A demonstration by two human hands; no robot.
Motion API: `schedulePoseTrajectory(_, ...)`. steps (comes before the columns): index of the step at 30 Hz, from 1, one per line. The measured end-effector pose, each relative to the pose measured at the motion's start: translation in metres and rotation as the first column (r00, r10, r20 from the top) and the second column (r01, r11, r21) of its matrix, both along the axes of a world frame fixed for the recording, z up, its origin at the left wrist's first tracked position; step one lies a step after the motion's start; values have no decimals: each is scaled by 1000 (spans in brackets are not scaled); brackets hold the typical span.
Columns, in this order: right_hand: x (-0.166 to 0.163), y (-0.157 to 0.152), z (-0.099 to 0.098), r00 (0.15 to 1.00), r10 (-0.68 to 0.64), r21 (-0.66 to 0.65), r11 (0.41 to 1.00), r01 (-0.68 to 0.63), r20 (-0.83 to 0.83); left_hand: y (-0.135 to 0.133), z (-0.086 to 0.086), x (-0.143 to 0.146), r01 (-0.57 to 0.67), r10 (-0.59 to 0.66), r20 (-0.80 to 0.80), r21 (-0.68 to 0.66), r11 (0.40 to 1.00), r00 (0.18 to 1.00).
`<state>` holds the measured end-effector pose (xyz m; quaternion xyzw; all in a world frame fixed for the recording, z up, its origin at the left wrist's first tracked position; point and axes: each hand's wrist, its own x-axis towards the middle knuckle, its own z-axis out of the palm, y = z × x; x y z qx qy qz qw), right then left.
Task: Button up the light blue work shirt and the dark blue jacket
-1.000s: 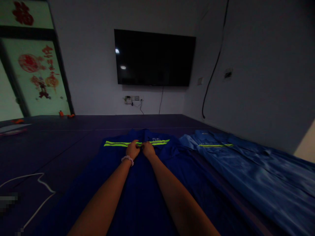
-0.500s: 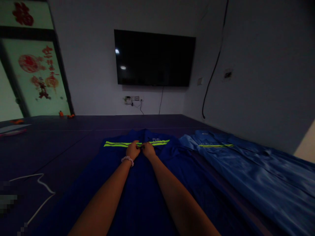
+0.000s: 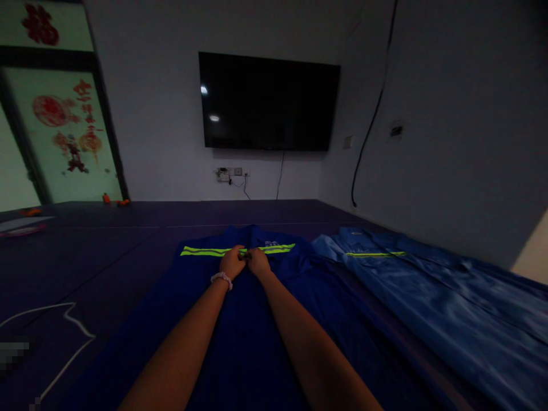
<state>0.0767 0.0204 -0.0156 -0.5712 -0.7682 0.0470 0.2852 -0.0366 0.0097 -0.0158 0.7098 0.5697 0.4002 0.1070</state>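
A deep-blue garment [image 3: 240,337] lies spread flat, front upward, on a dark purple surface [image 3: 128,245], its collar end pointing away from the viewer. A yellow-green band [image 3: 203,251] with a greyish line along its middle crosses the chest; the band's central stretch is hidden. Pale lettering [image 3: 272,244], too small to read, sits just above the band's right portion.
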Motion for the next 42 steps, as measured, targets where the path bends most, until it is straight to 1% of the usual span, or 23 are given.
schedulePoseTrajectory(7, 1, -3, 3, 1000, -6, 9, 1000, 6, -2, 3, -2, -2, -86, 85, 36, 34, 996, 996)
schedulePoseTrajectory(16, -1, -5, 3, 1000, -10, 19, 1000, 11, -7, 7, -7, -4, -16, 13, 96, 32, 999, 995)
schedulePoseTrajectory(24, -2, -3, 0, 1000, 7, 25, 1000, -7, -13, 11, -10, -4, 15, -15, 162, 2, 1000, 987)
schedulePoseTrajectory(34, -2, -5, 2, 999, -1, 20, 1000, 2, -42, 8, -10, -3, 35, -34, 163, -2, 999, 986)
schedulePoseTrajectory(42, -2, -4, -1, 997, -34, 10, 999, 35, -76, 9, -10, -4, 34, -34, 166, 5, 999, 986)
